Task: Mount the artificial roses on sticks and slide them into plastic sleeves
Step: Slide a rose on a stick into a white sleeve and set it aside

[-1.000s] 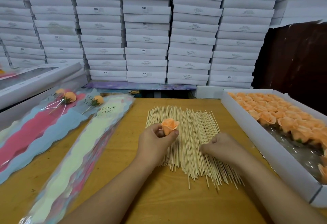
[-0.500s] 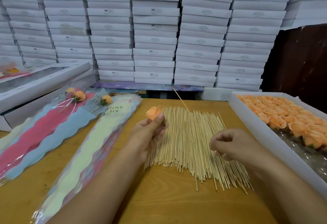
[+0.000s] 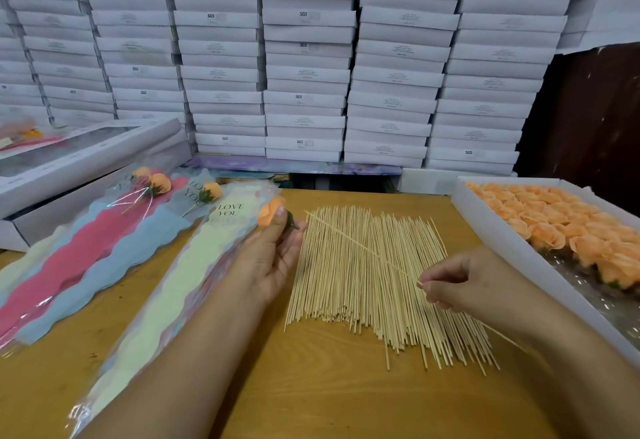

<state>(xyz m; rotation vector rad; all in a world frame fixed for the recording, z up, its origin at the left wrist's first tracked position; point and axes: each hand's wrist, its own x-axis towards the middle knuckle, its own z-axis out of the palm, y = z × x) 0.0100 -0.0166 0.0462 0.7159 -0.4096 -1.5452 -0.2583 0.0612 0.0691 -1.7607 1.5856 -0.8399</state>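
My left hand (image 3: 273,251) pinches an orange artificial rose (image 3: 270,214) with its green base turned to the right. My right hand (image 3: 457,282) pinches one thin wooden stick (image 3: 356,246). The stick's far tip points up-left at the rose base and stops a little short of it. Under both hands a spread pile of sticks (image 3: 374,286) lies on the wooden table (image 3: 329,386). A cream "LOVE YOU" plastic sleeve (image 3: 166,282) lies left of my left forearm.
A white tray (image 3: 512,248) full of orange roses (image 3: 568,230) stands at the right. Pink and blue sleeves (image 3: 79,255) holding finished roses (image 3: 161,182) lie at the left. Flat white boxes (image 3: 86,154) sit at far left, and stacked white boxes (image 3: 304,67) fill the back.
My right hand has picked one stick out of the pile and swung its tip down toward the rose. My left hand has turned the rose so its green base faces the stick.
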